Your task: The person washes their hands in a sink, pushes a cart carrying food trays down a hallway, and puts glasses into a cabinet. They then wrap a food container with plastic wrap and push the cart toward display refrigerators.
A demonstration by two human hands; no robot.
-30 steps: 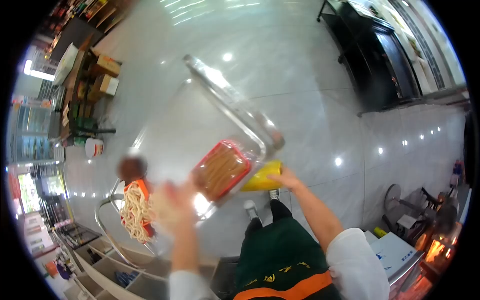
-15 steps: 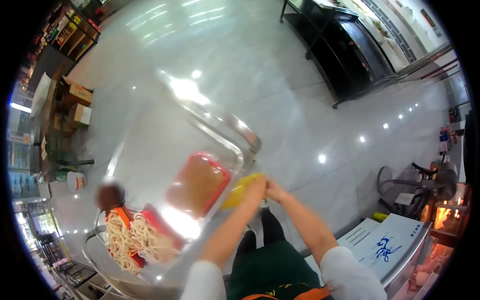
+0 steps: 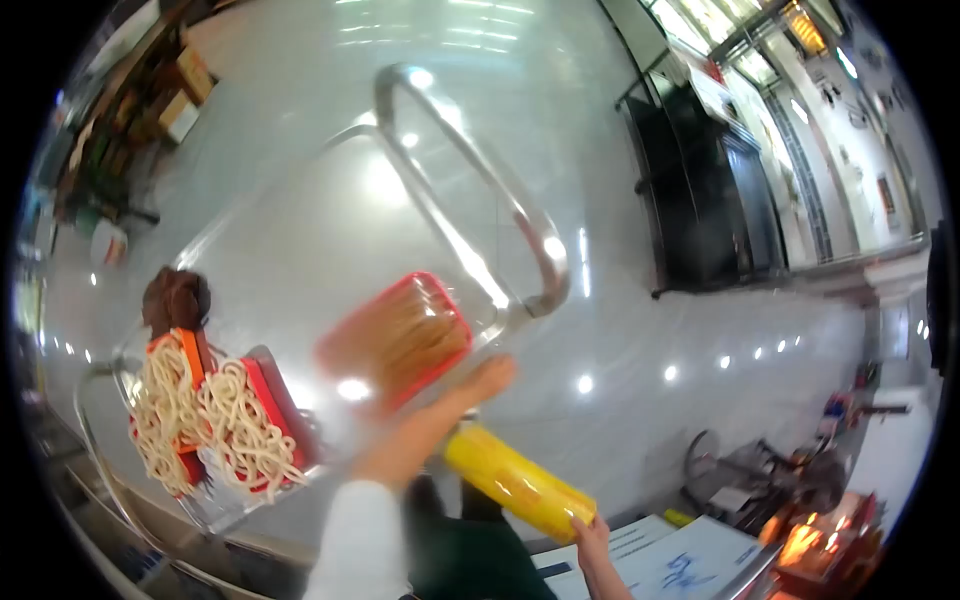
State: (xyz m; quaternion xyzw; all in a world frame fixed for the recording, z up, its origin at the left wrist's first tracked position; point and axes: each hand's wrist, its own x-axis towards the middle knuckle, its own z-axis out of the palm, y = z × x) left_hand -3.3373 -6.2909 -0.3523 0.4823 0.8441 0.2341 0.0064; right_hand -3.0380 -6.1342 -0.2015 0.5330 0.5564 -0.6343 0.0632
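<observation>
My right hand grips the lower right end of a yellow cling film roll, which slants in front of my apron. My left hand is beside the right edge of a red tray. Its fingers look curled in, but blur hides what they hold. The tray holds brown strips under a shiny clear cover and lies on a metal cart top. Farther left, two heaps of thick pale noodles fill red and orange trays, beside a dark brown lump.
A bent metal handle rises at the cart's far side. A black shelf unit stands at the upper right. White panels with blue markings are at the lower right, close to a fan. Cardboard boxes sit at the upper left.
My hands were together by the red tray and are now apart. My right hand has moved down and right with the cling film roll. The view has also turned.
</observation>
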